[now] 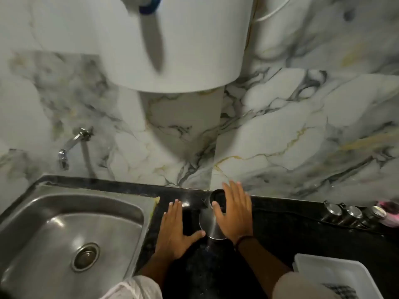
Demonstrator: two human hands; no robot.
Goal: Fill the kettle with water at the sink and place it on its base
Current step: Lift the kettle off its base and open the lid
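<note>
My open hands flank the steel kettle (210, 221) on the black counter (280, 234), holding nothing: left hand (174, 231) at nine o'clock, right hand (234, 212) at three. Sink (64, 229) further left.

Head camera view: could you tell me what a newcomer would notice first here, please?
Probably the two open hands at the centre: the right hand lies across a steel kettle on the black counter, and the left hand is spread beside it. A steel sink fills the lower left under a wall tap, and a large white cylinder hangs overhead against the marble wall.
</note>
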